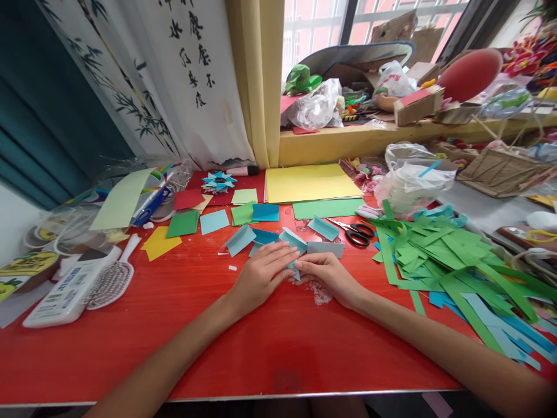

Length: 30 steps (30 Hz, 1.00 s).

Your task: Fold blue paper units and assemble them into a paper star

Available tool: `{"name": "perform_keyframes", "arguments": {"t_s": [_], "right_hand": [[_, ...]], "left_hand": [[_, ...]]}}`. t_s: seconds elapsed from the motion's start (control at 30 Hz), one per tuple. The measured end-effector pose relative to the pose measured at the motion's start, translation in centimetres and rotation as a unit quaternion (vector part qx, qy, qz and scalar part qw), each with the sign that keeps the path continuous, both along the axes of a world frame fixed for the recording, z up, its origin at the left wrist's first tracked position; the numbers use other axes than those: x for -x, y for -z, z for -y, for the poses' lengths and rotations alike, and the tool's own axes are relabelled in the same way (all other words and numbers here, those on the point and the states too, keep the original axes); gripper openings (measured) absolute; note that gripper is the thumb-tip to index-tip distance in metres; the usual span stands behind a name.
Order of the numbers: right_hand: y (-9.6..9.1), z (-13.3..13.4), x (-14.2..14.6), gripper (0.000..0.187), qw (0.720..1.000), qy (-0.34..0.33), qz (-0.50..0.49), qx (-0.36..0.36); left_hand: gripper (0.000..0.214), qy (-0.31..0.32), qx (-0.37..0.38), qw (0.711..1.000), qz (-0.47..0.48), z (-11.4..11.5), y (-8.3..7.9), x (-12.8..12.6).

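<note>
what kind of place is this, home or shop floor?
Probably a home craft desk by a window. The red table holds coloured paper squares, scissors and a heap of green offcuts; a hairbrush lies at one end. The left hand and right hand press a blue paper piece.

Blue paper piece (295,269) mostly hidden under left hand (260,274) and right hand (327,274). Green scrap pile (435,255) runs off right edge.

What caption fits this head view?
Left hand presses and right hand pinches a blue paper piece on a red table near scissors and green scraps.
</note>
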State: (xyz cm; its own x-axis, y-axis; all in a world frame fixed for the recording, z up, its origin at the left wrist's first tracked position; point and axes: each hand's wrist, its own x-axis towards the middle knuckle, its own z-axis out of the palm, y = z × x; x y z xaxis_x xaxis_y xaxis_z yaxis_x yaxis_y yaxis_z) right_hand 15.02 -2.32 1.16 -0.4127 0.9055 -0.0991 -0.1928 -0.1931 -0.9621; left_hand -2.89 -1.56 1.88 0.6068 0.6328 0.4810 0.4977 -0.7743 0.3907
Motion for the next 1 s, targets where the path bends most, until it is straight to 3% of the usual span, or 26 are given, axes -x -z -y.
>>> {"name": "perform_keyframes", "arguments": {"t_s": [0.13,0.33,0.43,0.57,0.83,1.0], "right_hand": [[0.0,0.1,0.0,0.021,1.0,-0.004,0.013,-0.007],[-0.1,-0.1,0.2,0.023,0.994,0.05,0.054,-0.084],[0.1,-0.2,0.1,0.029,0.994,0.01,0.078,-0.076],[0.1,-0.1,0.2,0.03,0.992,-0.045,0.088,-0.073],[0.2,0.3,0.3,0.033,0.987,-0.03,0.119,-0.103],[0.2,0.1,0.2,0.033,0.989,-0.055,0.114,-0.081]], "left_hand": [[0.027,-0.012,0.06,0.996,0.066,0.5,-0.1,-0.3],[0.019,-0.148,0.178,0.963,0.135,1.1,-0.7,-0.7],[0.02,-0.138,0.231,0.946,0.18,1.1,-0.8,-0.9],[0.019,-0.128,0.246,0.939,0.205,1.1,-0.6,-1.1],[0.025,-0.137,0.286,0.93,0.186,1.1,-0.3,-1.2],[0.026,-0.133,0.306,0.923,0.191,1.0,-0.2,-1.1]]}}
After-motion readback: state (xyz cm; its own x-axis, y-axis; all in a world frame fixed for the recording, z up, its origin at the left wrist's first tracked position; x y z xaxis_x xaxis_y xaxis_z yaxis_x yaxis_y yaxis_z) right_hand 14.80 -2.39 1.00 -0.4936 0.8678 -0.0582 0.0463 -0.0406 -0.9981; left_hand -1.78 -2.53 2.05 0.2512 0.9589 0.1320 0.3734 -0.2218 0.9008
